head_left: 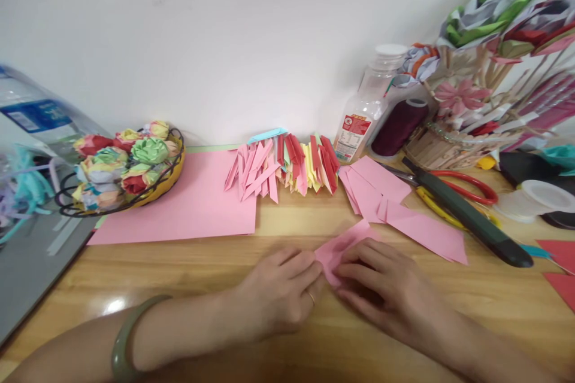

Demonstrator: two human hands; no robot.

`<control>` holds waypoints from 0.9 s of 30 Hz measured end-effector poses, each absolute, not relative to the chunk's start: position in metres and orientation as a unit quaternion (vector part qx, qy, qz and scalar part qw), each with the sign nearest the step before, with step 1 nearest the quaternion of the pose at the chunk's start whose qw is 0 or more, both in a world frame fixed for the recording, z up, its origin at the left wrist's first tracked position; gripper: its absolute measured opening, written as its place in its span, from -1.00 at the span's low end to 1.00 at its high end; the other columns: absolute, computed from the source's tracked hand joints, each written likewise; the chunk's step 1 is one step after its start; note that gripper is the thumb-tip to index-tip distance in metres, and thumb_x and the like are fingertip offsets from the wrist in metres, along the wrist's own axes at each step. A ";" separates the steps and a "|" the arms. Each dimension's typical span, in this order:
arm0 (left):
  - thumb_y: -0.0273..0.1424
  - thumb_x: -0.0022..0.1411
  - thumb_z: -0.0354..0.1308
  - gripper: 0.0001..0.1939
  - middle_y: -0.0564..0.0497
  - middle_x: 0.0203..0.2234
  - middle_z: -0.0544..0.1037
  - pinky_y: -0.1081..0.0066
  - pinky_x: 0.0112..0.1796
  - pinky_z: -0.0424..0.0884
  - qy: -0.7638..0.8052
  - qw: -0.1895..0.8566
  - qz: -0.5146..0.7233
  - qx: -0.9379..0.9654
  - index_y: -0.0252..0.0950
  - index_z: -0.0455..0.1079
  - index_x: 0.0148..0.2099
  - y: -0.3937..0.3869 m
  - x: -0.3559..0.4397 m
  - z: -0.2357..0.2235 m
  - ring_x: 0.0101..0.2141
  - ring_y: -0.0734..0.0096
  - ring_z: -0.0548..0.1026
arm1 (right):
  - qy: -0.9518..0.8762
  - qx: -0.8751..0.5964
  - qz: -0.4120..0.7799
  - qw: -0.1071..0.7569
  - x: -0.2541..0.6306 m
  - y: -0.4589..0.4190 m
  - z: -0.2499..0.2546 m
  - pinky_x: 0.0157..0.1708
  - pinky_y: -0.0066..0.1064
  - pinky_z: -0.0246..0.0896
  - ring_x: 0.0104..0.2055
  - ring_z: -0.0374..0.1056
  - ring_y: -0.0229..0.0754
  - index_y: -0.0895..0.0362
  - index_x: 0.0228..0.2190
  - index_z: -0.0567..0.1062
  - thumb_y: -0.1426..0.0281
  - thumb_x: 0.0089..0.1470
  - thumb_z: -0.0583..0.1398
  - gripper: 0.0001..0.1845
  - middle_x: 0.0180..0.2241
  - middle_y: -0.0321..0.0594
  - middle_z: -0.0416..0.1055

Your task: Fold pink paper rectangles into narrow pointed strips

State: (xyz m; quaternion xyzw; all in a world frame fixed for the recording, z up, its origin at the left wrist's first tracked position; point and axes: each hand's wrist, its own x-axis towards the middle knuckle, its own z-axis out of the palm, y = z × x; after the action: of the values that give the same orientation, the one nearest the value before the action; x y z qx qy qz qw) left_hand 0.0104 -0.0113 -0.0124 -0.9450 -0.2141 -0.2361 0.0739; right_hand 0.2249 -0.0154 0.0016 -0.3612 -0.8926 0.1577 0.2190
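A small sheet of pink paper is held between my two hands just above the wooden table. My left hand, with a ring on one finger, pinches the paper's left corner. The fingers of my right hand are curled over its right part and press on it. Part of the paper is hidden under my right fingers, so its folds are hard to make out. Beyond my hands lie loose pink paper pieces, and behind them a row of folded paper strips in pink, red and yellow.
A basket of paper flowers rests on large pink sheets at the left. Red-handled scissors, a dark-handled cutter, a clear bottle and a purple thread spool stand or lie right. A grey board occupies the left edge.
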 end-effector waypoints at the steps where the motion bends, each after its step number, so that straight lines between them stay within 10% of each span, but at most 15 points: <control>1: -0.55 0.29 -0.04 -0.81 -0.06 -0.36 0.50 0.38 -0.27 0.39 -0.223 0.068 -0.240 -0.942 -0.40 0.40 -0.28 -0.011 0.011 -0.012 -0.28 0.38 0.40 | -0.895 -0.361 0.149 0.215 0.224 -0.016 0.002 -0.34 -0.33 0.19 -0.30 0.28 -0.19 0.12 -0.39 0.46 0.40 0.11 0.14 -0.90 -0.37 -0.22 0.40; 27: -0.50 0.32 -0.06 -0.79 -0.01 -0.40 0.51 0.42 -0.28 0.46 -0.260 -0.001 -0.231 -0.938 -0.34 0.40 -0.26 -0.011 0.012 -0.021 -0.36 0.47 0.47 | -0.836 -0.450 0.196 0.245 0.215 -0.016 -0.005 -0.50 -0.39 0.14 -0.48 0.21 -0.22 0.12 -0.55 0.31 0.44 0.13 0.04 -0.78 -0.54 -0.25 0.28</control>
State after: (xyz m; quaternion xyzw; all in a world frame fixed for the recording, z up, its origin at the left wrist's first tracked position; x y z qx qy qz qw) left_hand 0.0118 -0.0110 -0.0214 -0.9376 -0.2600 -0.2309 -0.0009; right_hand 0.2147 -0.0162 -0.0054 -0.4499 -0.8361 0.1960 0.2451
